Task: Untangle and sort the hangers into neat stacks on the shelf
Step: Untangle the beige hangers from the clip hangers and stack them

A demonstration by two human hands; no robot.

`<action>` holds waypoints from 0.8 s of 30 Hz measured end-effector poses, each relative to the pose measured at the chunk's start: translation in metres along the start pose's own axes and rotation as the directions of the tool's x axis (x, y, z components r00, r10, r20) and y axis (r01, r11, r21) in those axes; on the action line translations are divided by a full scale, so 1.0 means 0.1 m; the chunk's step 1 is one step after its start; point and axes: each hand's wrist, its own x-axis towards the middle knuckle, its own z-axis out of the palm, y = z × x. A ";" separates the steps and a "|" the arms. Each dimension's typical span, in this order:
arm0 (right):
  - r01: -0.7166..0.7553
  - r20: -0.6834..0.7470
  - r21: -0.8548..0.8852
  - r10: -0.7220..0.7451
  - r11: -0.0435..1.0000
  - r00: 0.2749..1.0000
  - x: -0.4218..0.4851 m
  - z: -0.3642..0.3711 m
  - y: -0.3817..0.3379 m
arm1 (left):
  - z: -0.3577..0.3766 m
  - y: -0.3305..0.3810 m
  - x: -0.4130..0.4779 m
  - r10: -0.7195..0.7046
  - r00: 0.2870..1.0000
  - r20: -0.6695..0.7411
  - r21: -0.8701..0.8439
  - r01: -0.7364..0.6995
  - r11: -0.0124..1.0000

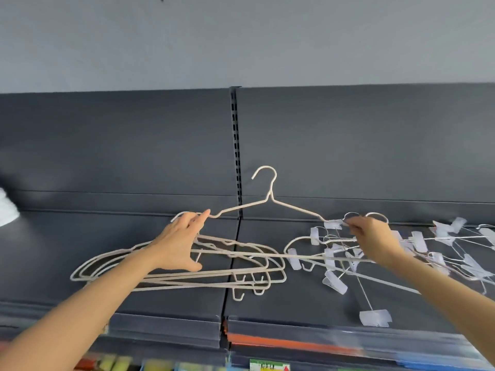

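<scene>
Holding hanger (270, 195), left hand (178, 243), right hand (375, 241)

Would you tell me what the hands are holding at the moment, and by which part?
Both hold one white wire hanger, hook up: the left hand grips its left end, the right hand pinches its right end.
</scene>
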 end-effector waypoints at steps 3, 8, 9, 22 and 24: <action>0.146 0.042 -0.047 -0.144 0.988 0.989 0.04 0.30 -0.31 | -0.03 -0.38 -0.20 -0.079 0.992 0.099 0.046 0.075 0.996; 0.255 0.152 -0.085 -0.240 0.963 0.959 0.15 0.82 -0.79 | -0.02 -1.00 -0.46 -0.189 0.954 0.233 0.051 0.182 0.982; 0.264 0.165 -0.090 -0.247 0.960 0.955 0.16 0.89 -0.87 | -0.01 -1.09 -0.49 -0.197 0.947 0.255 0.048 0.191 0.980; 0.255 0.236 0.000 -0.248 0.967 0.940 0.19 1.22 -1.14 | 0.00 -1.17 -0.30 -0.201 0.896 0.397 -0.082 0.253 0.964; 0.254 0.223 0.024 -0.253 0.967 0.942 0.13 1.13 -1.11 | -0.06 -0.88 -0.17 -0.111 0.935 0.337 -0.129 0.162 0.978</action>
